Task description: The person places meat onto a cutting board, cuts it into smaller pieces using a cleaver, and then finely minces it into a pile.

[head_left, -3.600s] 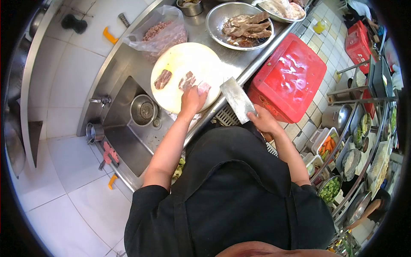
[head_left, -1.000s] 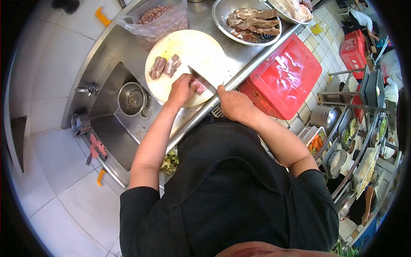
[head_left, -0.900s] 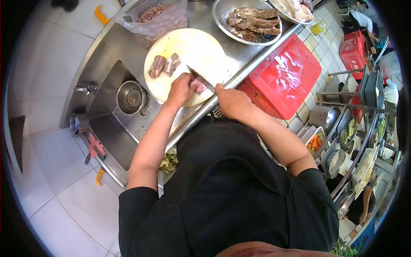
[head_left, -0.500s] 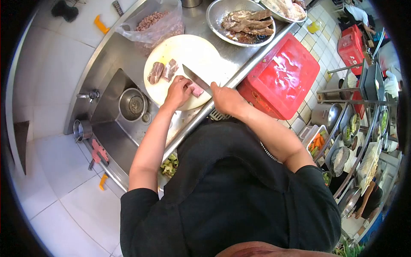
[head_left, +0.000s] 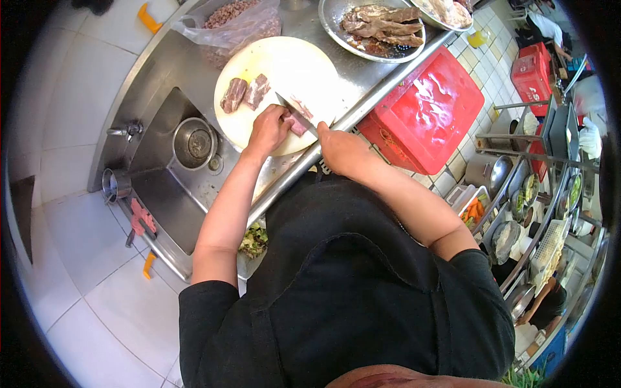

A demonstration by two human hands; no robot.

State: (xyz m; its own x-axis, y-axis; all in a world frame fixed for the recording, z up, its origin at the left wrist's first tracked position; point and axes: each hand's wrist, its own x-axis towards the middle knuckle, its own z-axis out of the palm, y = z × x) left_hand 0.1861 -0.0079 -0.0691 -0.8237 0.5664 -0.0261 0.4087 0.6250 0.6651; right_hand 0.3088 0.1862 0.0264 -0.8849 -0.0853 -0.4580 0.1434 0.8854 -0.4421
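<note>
At the steel desk (head_left: 362, 107) the person stands over a round cutting board (head_left: 294, 61), both hands close together at its near edge. The left hand (head_left: 268, 127) is curled down on a pink piece of meat (head_left: 298, 125), fingertips pinning it to the board. The right hand (head_left: 341, 147) is clenched round the handle of a cleaver (head_left: 292, 108), whose blade runs slantwise from that hand up and away to the left, across the board. The meat lies just right of the left fingertips, touching the blade's near face, so the left hand is the nearer one and the edge sits hard beside its knuckles. A pale sliver seems to cling to the blade's far side; I cannot be sure. By my count: one cleaver, one board, one piece under the hand, and two more pieces (head_left: 244, 94) lying side by side at the board's far left. Beyond are one metal bowl (head_left: 336, 29) of dark strips, one bag of mince (head_left: 236, 19), and two red crates (head_left: 427, 110) on the floor.
</note>
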